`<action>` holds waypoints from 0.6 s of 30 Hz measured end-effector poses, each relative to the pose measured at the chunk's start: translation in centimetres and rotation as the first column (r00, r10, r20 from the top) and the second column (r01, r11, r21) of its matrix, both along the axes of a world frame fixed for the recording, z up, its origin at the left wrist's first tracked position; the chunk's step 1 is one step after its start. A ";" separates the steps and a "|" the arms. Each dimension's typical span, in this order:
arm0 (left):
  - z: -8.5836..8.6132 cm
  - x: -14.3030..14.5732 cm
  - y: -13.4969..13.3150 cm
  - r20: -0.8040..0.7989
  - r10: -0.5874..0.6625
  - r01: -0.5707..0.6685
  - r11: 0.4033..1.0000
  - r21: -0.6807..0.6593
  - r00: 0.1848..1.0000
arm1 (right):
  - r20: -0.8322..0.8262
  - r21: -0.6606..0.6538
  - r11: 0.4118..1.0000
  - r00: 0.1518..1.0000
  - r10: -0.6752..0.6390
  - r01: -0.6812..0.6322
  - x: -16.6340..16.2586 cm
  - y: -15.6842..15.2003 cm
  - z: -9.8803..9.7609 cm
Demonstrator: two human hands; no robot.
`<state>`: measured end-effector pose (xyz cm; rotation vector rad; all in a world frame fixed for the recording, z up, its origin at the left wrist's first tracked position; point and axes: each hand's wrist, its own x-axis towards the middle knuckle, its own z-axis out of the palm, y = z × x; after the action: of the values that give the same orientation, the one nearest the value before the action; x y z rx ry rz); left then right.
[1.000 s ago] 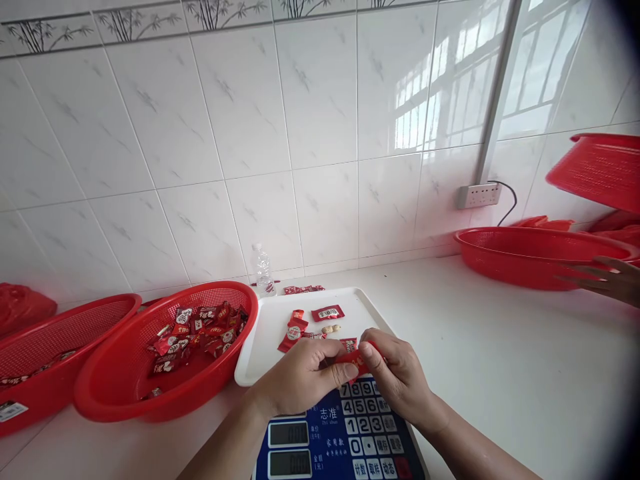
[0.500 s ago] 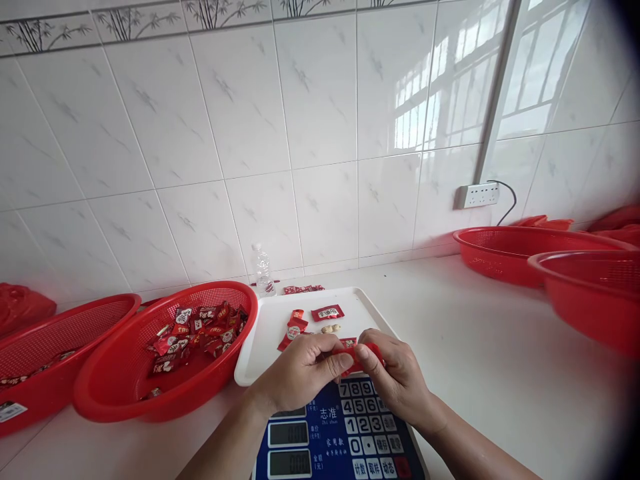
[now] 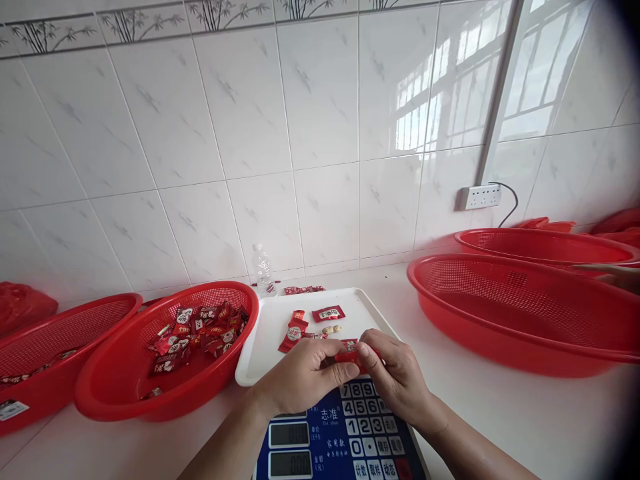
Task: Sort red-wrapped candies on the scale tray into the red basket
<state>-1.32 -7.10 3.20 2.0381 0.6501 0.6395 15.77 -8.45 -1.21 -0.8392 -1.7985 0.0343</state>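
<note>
Both hands meet over the front of a white tray (image 3: 367,313), which sits on an electronic scale with a blue keypad panel (image 3: 327,433). My left hand (image 3: 303,370) is closed, thumb against forefinger, on one side of a small red snack packet (image 3: 347,358). On its other side my right hand (image 3: 400,383) pinches the same packet. The fingers hide much of it, so I cannot tell whether it is torn. Beyond them on the tray lie a peanut in its shell (image 3: 331,329), a dark red packet (image 3: 329,313) and several other red packets (image 3: 293,332).
At left stands a red basket (image 3: 105,380) of wrapped snacks, beside another red basket (image 3: 50,340). A large red basket (image 3: 500,347) and one behind it (image 3: 550,247) are at right, where another person's hand (image 3: 613,273) shows. A clear bottle (image 3: 262,270) stands behind the tray.
The front red basket at right has slid left along the counter. Another person's hand has come into view at the right edge. My hands have barely moved, still on the packet.
</note>
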 end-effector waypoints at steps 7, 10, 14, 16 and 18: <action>-0.1 0.1 0.2 0.034 0.034 -0.035 0.999 0.018 0.999 | 0.008 -0.007 0.999 0.999 0.041 -0.041 -0.3 -0.2 0.2; -0.1 0.1 0.2 0.024 0.042 -0.043 0.999 0.027 0.999 | 0.010 -0.010 1.000 1.000 0.025 -0.025 -0.4 -0.1 0.3; -0.1 0.1 0.1 0.021 0.039 -0.040 0.999 0.028 0.999 | 0.014 0.001 1.000 1.000 0.023 -0.023 -0.4 -0.2 0.4; 0.0 0.1 0.1 0.026 0.038 -0.039 0.999 0.031 0.999 | 0.014 -0.002 1.000 1.000 0.026 -0.026 -0.3 -0.2 0.4; 0.0 0.1 0.0 0.030 0.030 -0.030 0.999 0.022 0.999 | 0.012 -0.010 1.000 1.000 0.020 -0.020 -0.1 -0.2 0.3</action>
<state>-1.18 -7.06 3.20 2.0392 0.6597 0.6964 15.62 -8.66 -0.95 -0.8304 -1.8195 0.0512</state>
